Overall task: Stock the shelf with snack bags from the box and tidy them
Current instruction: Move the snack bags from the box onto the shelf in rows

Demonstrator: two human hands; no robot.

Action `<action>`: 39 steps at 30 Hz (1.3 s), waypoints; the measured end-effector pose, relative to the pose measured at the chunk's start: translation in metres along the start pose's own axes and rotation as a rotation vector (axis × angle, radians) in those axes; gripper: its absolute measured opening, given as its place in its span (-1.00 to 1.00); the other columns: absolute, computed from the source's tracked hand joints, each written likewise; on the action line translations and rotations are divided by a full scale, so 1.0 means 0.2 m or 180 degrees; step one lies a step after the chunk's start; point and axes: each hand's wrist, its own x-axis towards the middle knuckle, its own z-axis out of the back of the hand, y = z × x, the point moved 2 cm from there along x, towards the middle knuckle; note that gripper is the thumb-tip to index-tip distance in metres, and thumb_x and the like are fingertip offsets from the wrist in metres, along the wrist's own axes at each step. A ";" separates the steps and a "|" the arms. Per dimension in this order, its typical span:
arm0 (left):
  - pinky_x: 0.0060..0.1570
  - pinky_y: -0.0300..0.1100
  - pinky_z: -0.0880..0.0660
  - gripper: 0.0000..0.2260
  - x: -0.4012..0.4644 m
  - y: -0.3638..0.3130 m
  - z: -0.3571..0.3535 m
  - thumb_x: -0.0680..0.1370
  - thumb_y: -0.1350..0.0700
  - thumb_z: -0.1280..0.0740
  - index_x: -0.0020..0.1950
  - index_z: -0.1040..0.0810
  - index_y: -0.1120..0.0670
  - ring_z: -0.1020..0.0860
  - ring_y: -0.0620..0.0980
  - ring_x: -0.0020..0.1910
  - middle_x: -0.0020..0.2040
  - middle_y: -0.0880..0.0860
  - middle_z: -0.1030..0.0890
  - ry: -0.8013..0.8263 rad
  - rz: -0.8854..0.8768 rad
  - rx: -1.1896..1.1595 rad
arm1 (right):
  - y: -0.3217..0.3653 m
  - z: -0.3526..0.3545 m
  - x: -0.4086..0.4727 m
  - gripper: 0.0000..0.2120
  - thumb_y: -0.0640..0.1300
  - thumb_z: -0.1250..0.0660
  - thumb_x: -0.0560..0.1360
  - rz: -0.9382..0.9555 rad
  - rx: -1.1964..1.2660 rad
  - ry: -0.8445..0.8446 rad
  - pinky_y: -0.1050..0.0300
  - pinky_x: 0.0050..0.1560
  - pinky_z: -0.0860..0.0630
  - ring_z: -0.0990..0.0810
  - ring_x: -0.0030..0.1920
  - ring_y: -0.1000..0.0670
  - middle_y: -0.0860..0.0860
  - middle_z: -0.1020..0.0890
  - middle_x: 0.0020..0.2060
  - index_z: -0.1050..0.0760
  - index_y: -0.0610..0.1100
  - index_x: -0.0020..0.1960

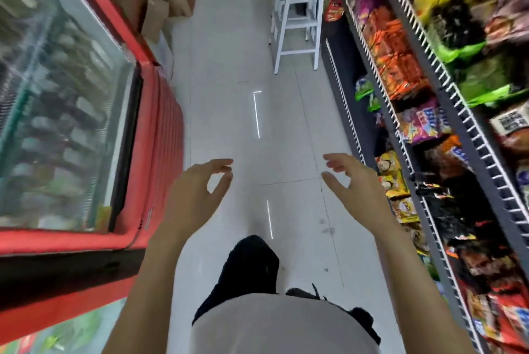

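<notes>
Left hand (197, 190) and right hand (352, 181) loosely curled, empty, apart over the floor (243, 67); snack bags (392, 179) on the shelf (463, 130) just right of the right hand.

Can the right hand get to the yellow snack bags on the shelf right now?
Probably yes. The right hand is open, holds nothing, and hangs over the bare floor just beside the yellow snack bags on the shelf. Nothing stands between them.

No text can be read here. The printing on the snack bags (400, 67) along the shelf (446, 87) is too blurred. The freezer (160, 124) shows no legible label.
</notes>
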 end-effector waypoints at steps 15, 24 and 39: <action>0.01 -0.15 -0.44 -0.79 2.12 0.09 0.21 0.57 -0.01 -0.25 0.19 -0.53 -0.12 -0.54 -0.16 0.04 0.00 -0.21 -0.62 -0.0104 -0.0259 -0.0393 | 0.33 0.09 1.98 -0.73 -0.08 -0.31 0.54 -0.0175 -0.0141 -0.0122 0.14 0.05 -0.45 -0.52 0.04 0.12 0.12 -0.60 0.02 -0.49 0.00 0.23; 0.03 -0.18 -0.46 -0.77 3.22 0.22 0.27 0.55 -0.09 -0.20 0.15 -0.54 -0.13 -0.56 -0.20 0.04 -0.04 -0.23 -0.63 -0.0221 -0.0334 -0.0522 | 0.44 0.10 3.09 -0.72 -0.09 -0.32 0.53 -0.0141 -0.0044 -0.0408 0.07 0.09 -0.47 -0.52 0.04 0.12 0.14 -0.58 0.03 -0.49 0.01 0.23; -0.11 -0.43 -0.38 -0.72 4.94 0.15 0.57 0.56 -0.09 -0.19 0.20 -0.54 -0.08 -0.55 -0.25 -0.01 0.01 -0.21 -0.63 -0.0247 -0.1047 -0.0478 | 0.77 0.36 4.76 -0.81 -0.13 -0.31 0.52 0.0080 0.0239 -0.0722 0.34 -0.21 -0.40 -0.55 -0.20 0.18 0.20 -0.61 -0.18 -0.55 0.01 0.12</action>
